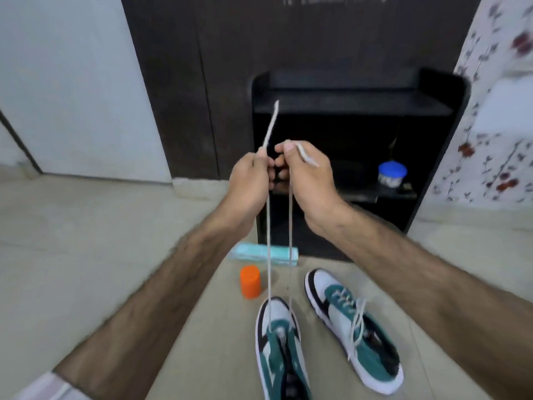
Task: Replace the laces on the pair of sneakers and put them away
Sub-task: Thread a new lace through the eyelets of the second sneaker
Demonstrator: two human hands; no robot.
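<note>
The white lace (268,255) ran in two taut strands straight up from the near sneaker (278,347), directly below both hands. The left hand (251,180) pinched one end, the right hand (305,177) the other, level and almost touching. The laced sneaker (354,327) lay below the right forearm.

1. Left sneaker (281,350): teal, white and black, toe away from you, on the floor.
2. White lace (290,241): two strands rising taut from its lowest eyelets.
3. Right sneaker (353,327): matching, fully laced, lying just beside.
</note>
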